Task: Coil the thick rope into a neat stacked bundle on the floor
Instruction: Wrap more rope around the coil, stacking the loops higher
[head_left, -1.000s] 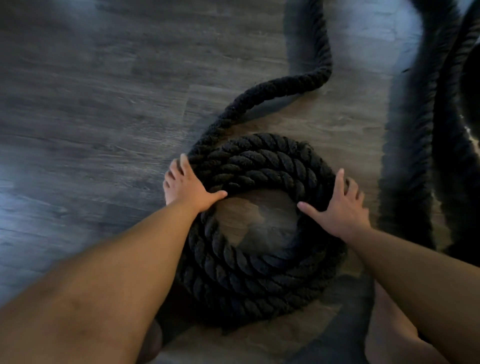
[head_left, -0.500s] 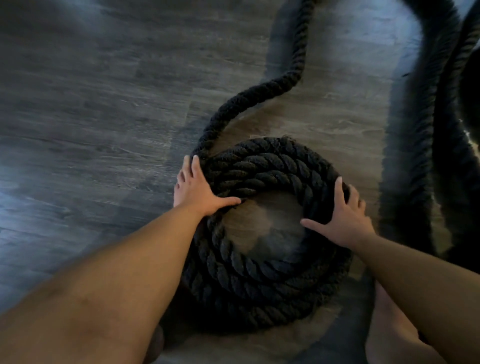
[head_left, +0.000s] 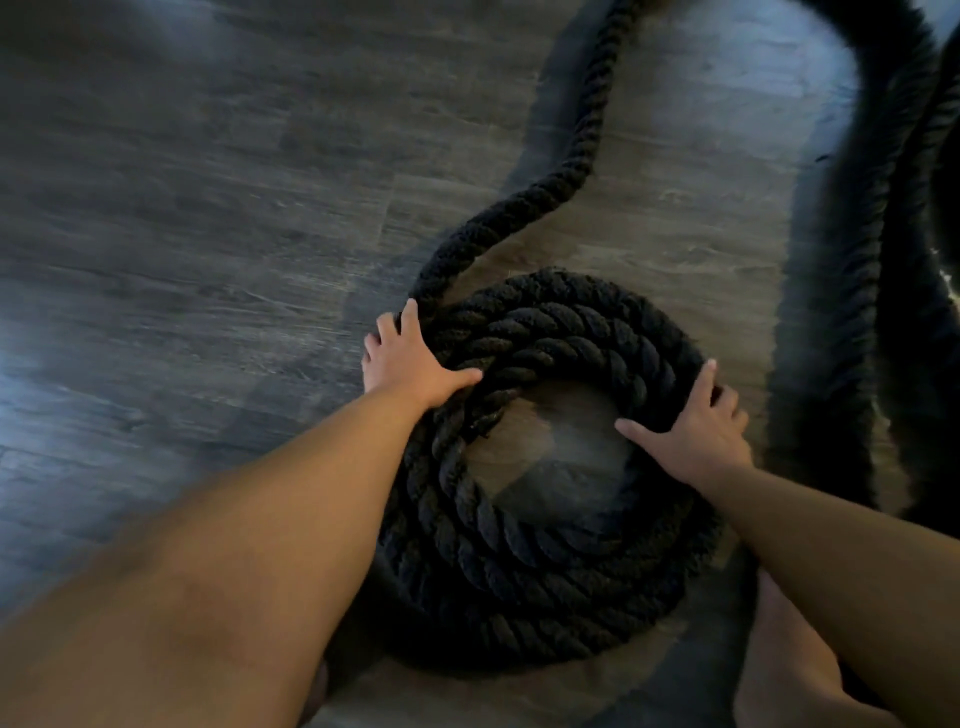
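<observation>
The loose rope tail (head_left: 519, 205) has straightened, its bend shifting left.

L hand (head_left: 410, 364), R hand (head_left: 696, 431) — arms out, fingers splayed, palms down.

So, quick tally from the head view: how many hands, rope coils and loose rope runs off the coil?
Hands: 2, left hand and right hand, both on the coil
Coils: 1, the coil
Loose runs: 3, the tail feeding the coil, plus what look like 2 blurred runs at right
Total: 6
</observation>
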